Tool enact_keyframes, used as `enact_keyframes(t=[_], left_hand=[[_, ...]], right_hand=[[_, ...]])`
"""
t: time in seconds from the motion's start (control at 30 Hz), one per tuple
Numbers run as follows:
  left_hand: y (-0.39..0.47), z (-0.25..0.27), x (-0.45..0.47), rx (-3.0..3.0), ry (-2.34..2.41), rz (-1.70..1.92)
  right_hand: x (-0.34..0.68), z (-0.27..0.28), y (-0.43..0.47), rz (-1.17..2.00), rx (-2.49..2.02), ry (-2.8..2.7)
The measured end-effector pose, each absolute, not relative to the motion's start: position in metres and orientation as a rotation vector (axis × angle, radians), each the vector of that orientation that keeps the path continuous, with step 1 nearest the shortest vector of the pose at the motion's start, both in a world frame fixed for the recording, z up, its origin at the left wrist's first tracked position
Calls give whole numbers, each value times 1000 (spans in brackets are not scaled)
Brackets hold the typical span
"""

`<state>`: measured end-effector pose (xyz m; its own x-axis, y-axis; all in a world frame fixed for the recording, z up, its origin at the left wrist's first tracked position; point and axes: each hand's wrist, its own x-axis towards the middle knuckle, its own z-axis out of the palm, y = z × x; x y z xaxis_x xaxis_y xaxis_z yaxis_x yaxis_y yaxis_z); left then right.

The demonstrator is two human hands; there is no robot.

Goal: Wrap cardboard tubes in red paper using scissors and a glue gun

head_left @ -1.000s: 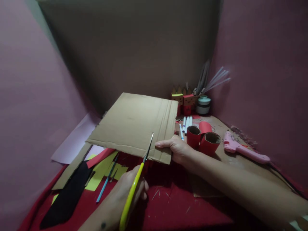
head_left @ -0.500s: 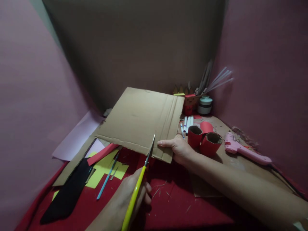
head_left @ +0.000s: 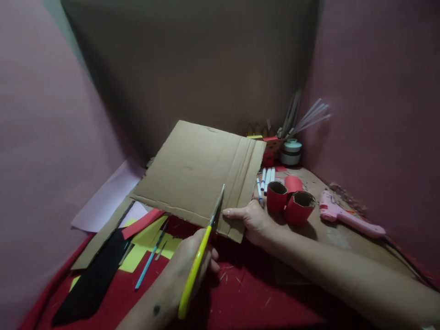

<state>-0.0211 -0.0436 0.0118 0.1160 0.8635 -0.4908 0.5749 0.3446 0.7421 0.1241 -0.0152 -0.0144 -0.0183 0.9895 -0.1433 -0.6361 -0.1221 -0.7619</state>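
A large sheet of brown cardboard [head_left: 192,165] is held up, tilted, over the table. My right hand [head_left: 254,221] grips its near right corner, thumb lying on top and the other fingers hidden beneath. In my left hand [head_left: 185,252] is a pair of scissors [head_left: 195,270] with yellow handles. One blade lies over the cardboard's near edge, just left of my right thumb, pointing away from me. The other blade is hidden under the sheet, and the left fingers are curled around the handles, partly out of sight.
Red-covered cardboard tubes [head_left: 299,208] and white markers [head_left: 268,179] stand or lie right of the sheet. Beyond my right arm is a pink glue gun [head_left: 349,217]. Black material [head_left: 91,282], yellow paper [head_left: 134,256] and a blue stick [head_left: 151,259] lie at left on red cloth.
The scissors have turned a little, and their blade tip reaches slightly farther over the sheet. The cardboard's near right corner has dipped, my right hand moving with it.
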Motion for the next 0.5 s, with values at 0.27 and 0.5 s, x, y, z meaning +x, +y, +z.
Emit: enact_keyframes(t=[0.27,0.5], left_hand=[[-35,8,-33,2265,1624,-76],[-36,4,-33,2296,1642,20]], right_hand=[[123,-20,-13,1545,-835,-541],[125,-23,-10,1565,-811,-592]])
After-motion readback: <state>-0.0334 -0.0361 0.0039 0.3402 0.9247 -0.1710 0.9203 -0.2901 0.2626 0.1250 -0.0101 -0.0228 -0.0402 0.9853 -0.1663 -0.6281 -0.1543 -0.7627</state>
